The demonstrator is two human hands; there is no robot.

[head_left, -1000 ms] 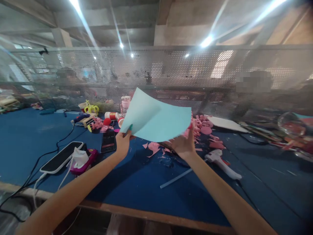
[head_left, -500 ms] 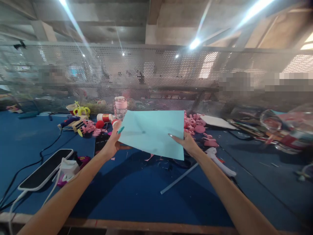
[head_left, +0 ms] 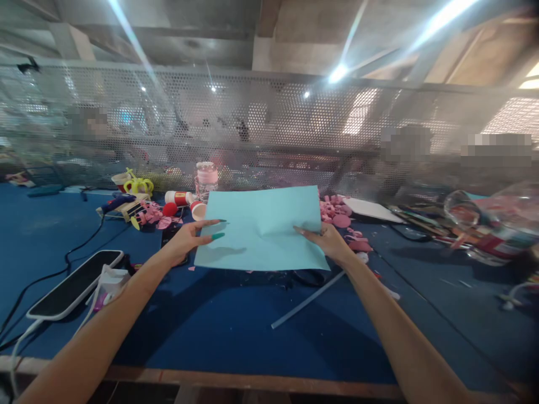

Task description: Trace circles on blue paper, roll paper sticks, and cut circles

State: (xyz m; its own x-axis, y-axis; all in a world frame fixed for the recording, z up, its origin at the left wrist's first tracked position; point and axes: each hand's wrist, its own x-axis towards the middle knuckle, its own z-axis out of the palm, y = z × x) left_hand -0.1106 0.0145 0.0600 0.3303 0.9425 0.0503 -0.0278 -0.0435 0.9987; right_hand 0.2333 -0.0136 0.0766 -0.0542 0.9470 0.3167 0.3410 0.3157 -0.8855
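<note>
A light blue sheet of paper or thin foam [head_left: 269, 235] is held up over the table, slightly creased near its middle. At its left edge is my left hand [head_left: 187, 240], with two long-nailed digits lying across the upper face; the other fingers are mostly hidden. My right hand [head_left: 332, 242] grips the right edge, thumb on top and the remaining fingers underneath. Beneath the sheet, a translucent glue stick [head_left: 303, 303] rests on the blue table. Behind the sheet's right side lie many pink cut-out pieces [head_left: 337, 213].
On the left are a power bank [head_left: 76, 286] with a white cable, a blue glue gun [head_left: 115, 203] with a black cord, paper cups [head_left: 179, 198] and a pink-lidded bottle [head_left: 206, 177]. A clear plastic jar [head_left: 501, 241] lies right. A perforated metal screen [head_left: 269, 123] stands behind.
My left hand has moved from the sheet's left edge to rest two digits on its face. The sheet's left side has dropped, and the sheet looks wider and more level.
</note>
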